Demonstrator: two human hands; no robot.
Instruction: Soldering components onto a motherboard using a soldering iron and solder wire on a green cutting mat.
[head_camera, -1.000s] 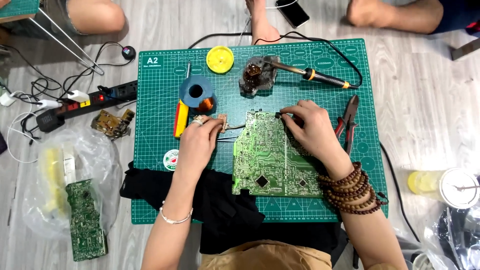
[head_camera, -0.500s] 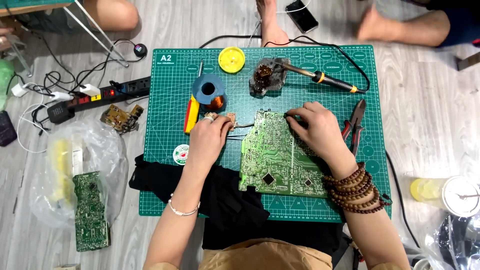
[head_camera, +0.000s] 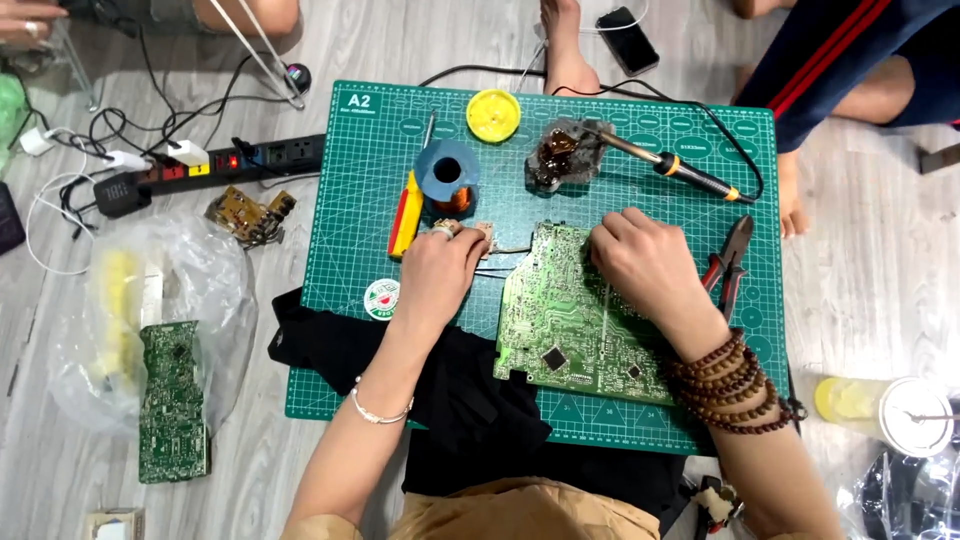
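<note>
A green circuit board (head_camera: 570, 320) lies on the green cutting mat (head_camera: 350, 340). My right hand (head_camera: 645, 262) rests on the board's upper right part, fingers curled down onto it. My left hand (head_camera: 440, 270) is closed on a small pale part (head_camera: 480, 237) just left of the board, with thin wires (head_camera: 505, 252) running from it toward the board's edge. A bead bracelet (head_camera: 725, 385) wraps my right wrist and a thin bangle circles my left.
On the mat are a blue solder spool (head_camera: 447, 172), a red-and-yellow tool (head_camera: 405, 218), a yellow round tin (head_camera: 493, 114), a soldering iron (head_camera: 680, 172) on its stand (head_camera: 560, 155), and red pliers (head_camera: 728, 258). A power strip (head_camera: 215, 165) and bagged board (head_camera: 172, 400) lie left. Other people's legs are at the top.
The camera view has shifted so the mat sits lower and further right in frame. Both hands stay at the board's top edge with little change.
</note>
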